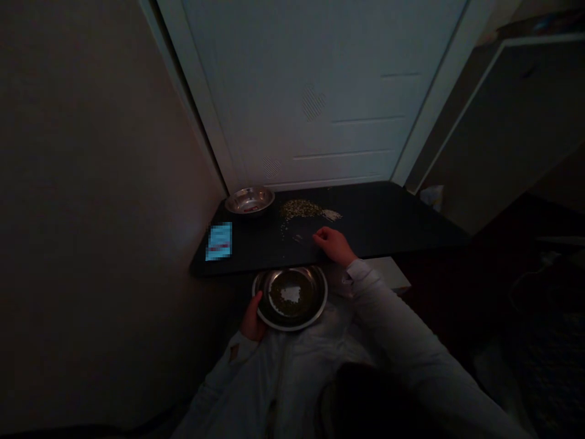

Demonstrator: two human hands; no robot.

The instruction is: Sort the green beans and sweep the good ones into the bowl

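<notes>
Below the table's front edge, my left hand [253, 318] grips the rim of a metal bowl [319, 308], thumb over the edge. Small greenish grains or beans [299, 281] lie in it around a bright patch at the bottom. Over the front part of the dark table, my right hand [333, 242] is closed, fingertips drawn together near the tabletop; what they hold, if anything, is too small to see. Just beyond it lie a pile of greenish grains [300, 208] and a smaller pale pile [331, 214]. A few loose grains [298, 237] are scattered left of the fingers.
A second metal bowl [250, 201] stands at the back left of the black table [388, 222]. Near the left edge lies a phone-like lit rectangle [219, 241], blurred out. Behind the table is a white door [311, 91]; a white box [388, 272] sits under the front edge.
</notes>
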